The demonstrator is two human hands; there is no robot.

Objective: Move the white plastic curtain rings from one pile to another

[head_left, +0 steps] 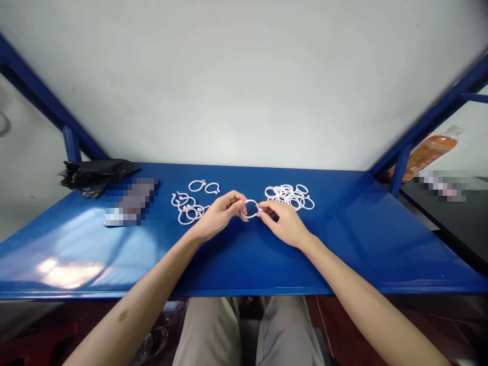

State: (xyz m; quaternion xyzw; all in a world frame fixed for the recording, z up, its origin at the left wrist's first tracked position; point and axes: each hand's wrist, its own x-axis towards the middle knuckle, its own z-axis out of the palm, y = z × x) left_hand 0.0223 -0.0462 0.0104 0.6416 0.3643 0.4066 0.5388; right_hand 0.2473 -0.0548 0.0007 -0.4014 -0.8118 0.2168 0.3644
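Between my two hands a white plastic ring is held above the blue tabletop. My left hand pinches its left side between thumb and fingers. On the opposite side, the fingertips of my right hand grip the ring near what looks like its small clasp. Several similar white rings lie loosely to the left, some apparently open, partly hidden by my left hand. Two more rings rest just behind them. A denser heap of white rings sits behind my right hand.
A crumpled black plastic bag and a blurred flat object lie on the left of the blue table. Blue metal braces rise at both sides. Beyond the right edge, an orange bottle is on a dark surface.
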